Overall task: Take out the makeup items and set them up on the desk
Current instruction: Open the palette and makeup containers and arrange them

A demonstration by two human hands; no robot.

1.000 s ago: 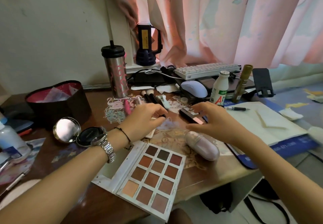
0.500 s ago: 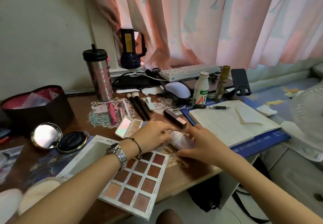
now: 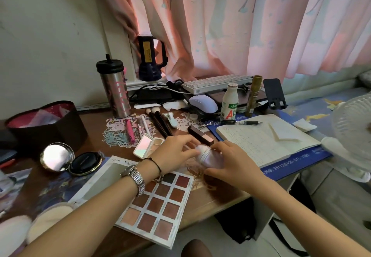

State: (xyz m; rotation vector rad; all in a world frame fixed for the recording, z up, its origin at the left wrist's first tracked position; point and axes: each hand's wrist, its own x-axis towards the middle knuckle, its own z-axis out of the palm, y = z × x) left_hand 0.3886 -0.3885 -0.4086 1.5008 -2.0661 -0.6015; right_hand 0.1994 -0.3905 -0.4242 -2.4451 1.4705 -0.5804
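- Pink curtains (image 3: 230, 26) hang in soft folds behind a brown wooden desk (image 3: 216, 194) full of small things.
- One second ago the pale purple egg-shaped case (image 3: 208, 157) lay flat on the desk by itself, near the right hand. Now both hands are on it and it sits tilted between them, just past the far right corner of the eyeshadow palette (image 3: 158, 202).
- Left hand (image 3: 174, 152) — its fingertips pinch the rounded top end of the case. A shiny metal watch and a thin black band go round that wrist.
- Right hand (image 3: 230, 160) curls round the lower side of the case and holds it.
- A second ago the left hand was farther away, up by the brushes, with something small and see-through at its fingers. That thing is not seen now.
- The case looks smooth and shiny, like plastic, with a line round its middle.
- The palette is flat and square-cornered, with rows of dull brown and pink squares.
- A small open compact (image 3: 148, 145) with a shimmery lid lies just left of the left hand.
- Two long makeup brushes (image 3: 158, 122) with dark handles and a pink pen-shaped stick (image 3: 130, 131) lie farther back — side by side on a lacy paper mat.
- A round mirror compact (image 3: 57, 157) lies open at the left, silver and shiny.
- A tall metal cup (image 3: 116, 92) with a black lid stands far left of the brushes.
- An open notebook (image 3: 265, 138) lies at the right, paper white.
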